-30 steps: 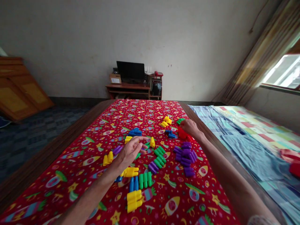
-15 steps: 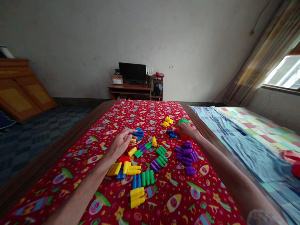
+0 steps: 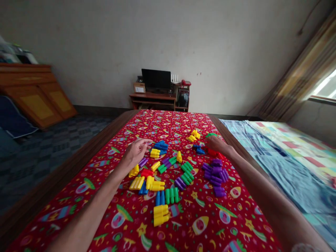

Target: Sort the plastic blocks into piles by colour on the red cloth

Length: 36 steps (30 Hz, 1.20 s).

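Observation:
My left hand hovers over the left side of the block spread, fingers stretched out and seemingly empty. Just right of its fingertips lie a blue block pile and a yellow block. A purple block shows beneath the palm. My right hand reaches down at the far right, its fingertips hidden from me. Red blocks lie under it, green blocks just beyond, and dark blue blocks to its left. Whether it grips a block is not visible.
Purple blocks are heaped nearer on the right. Yellow blocks lie farther back. Mixed green, yellow and blue blocks spread across the middle of the red patterned tablecloth. A bed stands along the right.
The view has turned slightly left. My left hand has drawn left from the blue pile, uncovering the yellow and purple blocks. My right hand stays around the red and green blocks.

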Available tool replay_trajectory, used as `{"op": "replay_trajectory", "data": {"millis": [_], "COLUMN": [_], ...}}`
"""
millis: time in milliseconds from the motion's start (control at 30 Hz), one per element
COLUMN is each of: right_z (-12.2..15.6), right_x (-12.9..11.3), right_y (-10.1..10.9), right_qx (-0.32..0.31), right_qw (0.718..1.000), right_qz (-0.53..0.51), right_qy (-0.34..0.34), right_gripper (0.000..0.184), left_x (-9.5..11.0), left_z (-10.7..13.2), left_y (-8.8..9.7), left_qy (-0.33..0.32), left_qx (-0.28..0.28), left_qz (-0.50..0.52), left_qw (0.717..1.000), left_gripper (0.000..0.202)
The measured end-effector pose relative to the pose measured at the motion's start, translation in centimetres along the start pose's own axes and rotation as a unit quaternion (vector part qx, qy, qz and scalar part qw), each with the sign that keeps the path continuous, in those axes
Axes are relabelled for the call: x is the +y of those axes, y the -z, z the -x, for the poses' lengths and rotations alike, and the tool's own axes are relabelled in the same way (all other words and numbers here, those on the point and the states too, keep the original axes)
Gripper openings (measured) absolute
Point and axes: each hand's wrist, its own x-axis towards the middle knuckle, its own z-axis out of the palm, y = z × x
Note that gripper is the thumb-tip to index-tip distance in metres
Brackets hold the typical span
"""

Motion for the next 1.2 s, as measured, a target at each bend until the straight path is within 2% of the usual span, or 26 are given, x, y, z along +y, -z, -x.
{"op": "replay_trajectory", "data": {"millis": [100,167,233,267,333,400,467,533,600,700,767,833,933,1067,1133,1200], "right_z": [0.6,1.3,2.3,2.8,3.8,4.5,4.9,5.0,4.9,4.5,4.2,4.0,4.1,4.4,4.3,4.1], "right_x": [-1.8,-4.1,-7.0,-8.5,-11.5,-13.9,-15.5,-16.4,-16.9,-17.4,-17.6,-17.4,-15.3,-8.5,-4.4,-0.9], "right_y": [1.3,2.3,3.2,3.5,3.8,3.6,3.0,2.3,1.8,1.6,1.8,1.9,2.0,2.2,2.0,1.6], "right_qx": [0.018,0.058,0.103,0.118,0.134,0.132,0.118,0.112,0.127,0.173,0.197,0.21,0.202,0.153,0.123,0.085], "right_qw": [0.999,0.993,0.978,0.967,0.948,0.938,0.935,0.931,0.921,0.894,0.879,0.876,0.909,0.969,0.984,0.992], "right_qz": [-0.041,-0.093,-0.151,-0.176,-0.208,-0.212,-0.208,-0.224,-0.264,-0.327,-0.345,-0.338,-0.276,-0.163,-0.11,-0.075], "right_qy": [0.008,0.042,0.105,0.14,0.199,0.24,0.262,0.266,0.257,0.251,0.264,0.272,0.24,0.109,0.064,0.05], "right_gripper": [0.027,0.028,0.026,0.025,0.024,0.023,0.022,0.018,0.013,0.029,0.036,0.034,0.023,0.02,0.018,0.018], "left_x": [-0.1,0.1,0.3,0.4,0.7,1.0,1.2,1.5,1.9,3.2,4.1,4.8,4.9,4.4,4.2,4.0], "left_z": [0.1,0.7,1.5,2.0,3.0,3.6,3.7,3.4,3.0,2.5,2.5,2.7,2.9,2.8,2.6,2.4], "left_y": [0.9,1.2,1.2,1.0,0.6,0.2,0.1,0.0,-0.3,-1.3,-2.2,-3.1,-3.7,-3.0,-2.5,-2.2], "left_qy": [-0.014,0.002,0.032,0.043,0.052,0.052,0.054,0.059,0.073,0.095,0.111,0.126,0.122,0.073,0.057,0.048], "left_qx": [-0.068,-0.169,-0.274,-0.301,-0.301,-0.264,-0.257,-0.27,-0.254,-0.205,-0.208,-0.214,-0.212,-0.171,-0.157,-0.155], "left_qz": [-0.1,-0.16,-0.206,-0.231,-0.286,-0.326,-0.318,-0.263,-0.172,-0.001,0.094,0.153,0.201,0.176,0.156,0.148], "left_qw": [0.993,0.973,0.939,0.924,0.908,0.906,0.911,0.924,0.949,0.974,0.967,0.956,0.948,0.967,0.974,0.975], "left_gripper": [0.032,0.027,0.022,0.021,0.023,0.02,0.011,0.003,0.008,0.024,0.032,0.04,0.048,0.043,0.042,0.042]}}
